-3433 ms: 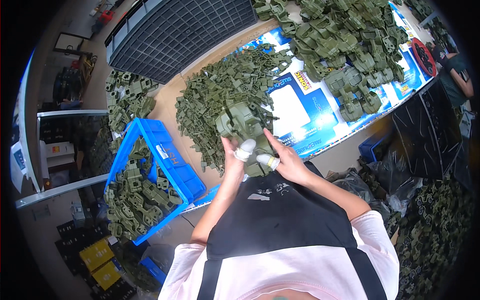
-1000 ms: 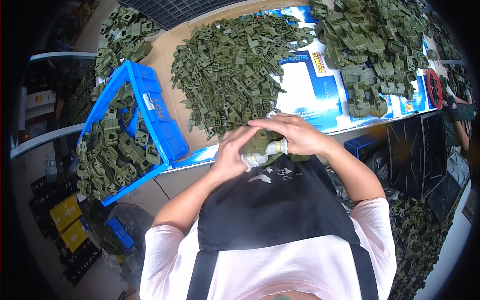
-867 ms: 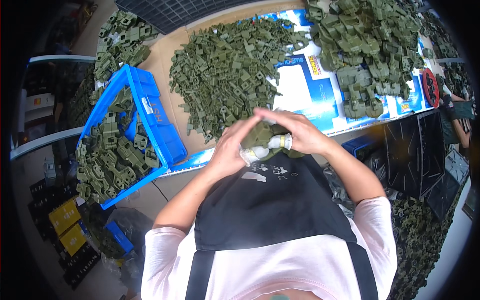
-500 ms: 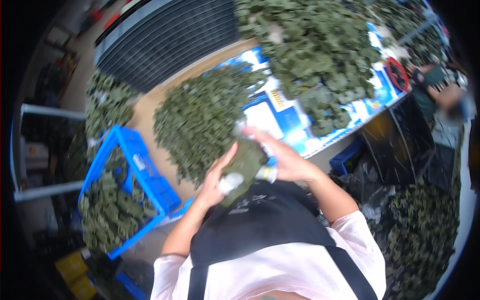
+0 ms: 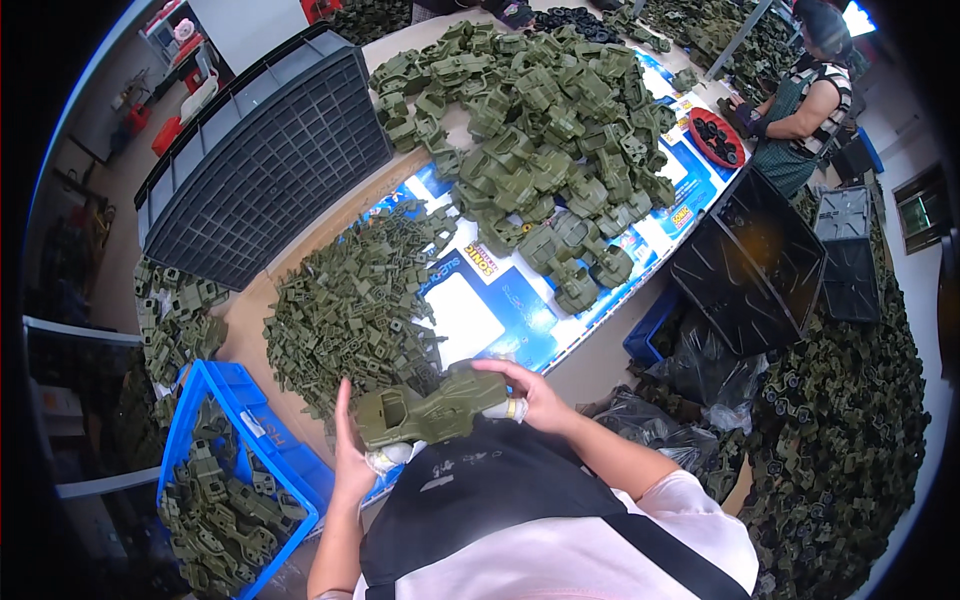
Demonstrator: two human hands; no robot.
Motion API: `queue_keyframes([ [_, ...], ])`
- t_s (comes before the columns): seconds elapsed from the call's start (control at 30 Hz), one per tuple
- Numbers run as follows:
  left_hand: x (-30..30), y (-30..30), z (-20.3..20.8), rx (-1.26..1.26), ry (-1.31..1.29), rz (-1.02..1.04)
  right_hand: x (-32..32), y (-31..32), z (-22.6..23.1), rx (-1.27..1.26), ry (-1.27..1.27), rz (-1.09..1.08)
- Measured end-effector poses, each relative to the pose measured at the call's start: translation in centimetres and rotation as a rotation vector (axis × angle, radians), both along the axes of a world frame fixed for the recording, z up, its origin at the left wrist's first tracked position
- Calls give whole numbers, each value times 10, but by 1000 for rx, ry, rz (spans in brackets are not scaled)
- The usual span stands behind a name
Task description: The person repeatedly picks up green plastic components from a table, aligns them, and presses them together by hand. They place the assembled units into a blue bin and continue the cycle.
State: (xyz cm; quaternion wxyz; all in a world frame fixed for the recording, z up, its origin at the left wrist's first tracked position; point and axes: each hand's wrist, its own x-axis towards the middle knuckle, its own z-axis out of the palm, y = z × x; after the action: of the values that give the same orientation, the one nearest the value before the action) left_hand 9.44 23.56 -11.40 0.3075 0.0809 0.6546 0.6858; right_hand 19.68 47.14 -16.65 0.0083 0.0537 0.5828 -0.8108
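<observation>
An olive-green plastic toy vehicle body [image 5: 440, 408] is held level in front of my black apron, just past the near edge of the table. My left hand [image 5: 352, 452] grips its left end, thumb raised along the side. At its right end, my right hand [image 5: 540, 400] closes around it with the fingers over the far side. White wrapping covers some fingertips on both hands. Just beyond the toy lies a heap of small green plastic parts [image 5: 350, 310]. Farther off is a big pile of similar green vehicle bodies [image 5: 540, 130].
A blue crate [image 5: 205, 375] with green parts stands at left. Behind the small parts, a black ribbed crate [image 5: 270, 150] sits tilted. Black bins [image 5: 750, 260] and plastic bags [image 5: 700, 365] are at right. A co-worker [image 5: 815, 100] works beside a red tray [image 5: 696, 126].
The toy vehicle body has turned from slanted to nearly level, and my hands have spread to its two ends. The whole view has shifted, showing more of the far table.
</observation>
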Motion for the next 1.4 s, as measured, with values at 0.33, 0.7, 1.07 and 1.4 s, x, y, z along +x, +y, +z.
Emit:
queue_keyframes([
  [0.33, -22, 39, -18, -29, 319, 4, -41, 63, 48, 677, 194, 56],
  [0.7, -53, -198, -41, -1103, 986, 743, -251, 466, 1, 1833, 271, -559],
  [1.07, -126, -521, -34, -2111, 173, 959, -212, 324, 45, 1753, 241, -239],
  [1.4, -78, -327, 15, -1131, 1486, 835, -113, -8, 20, 545, -201, 162],
])
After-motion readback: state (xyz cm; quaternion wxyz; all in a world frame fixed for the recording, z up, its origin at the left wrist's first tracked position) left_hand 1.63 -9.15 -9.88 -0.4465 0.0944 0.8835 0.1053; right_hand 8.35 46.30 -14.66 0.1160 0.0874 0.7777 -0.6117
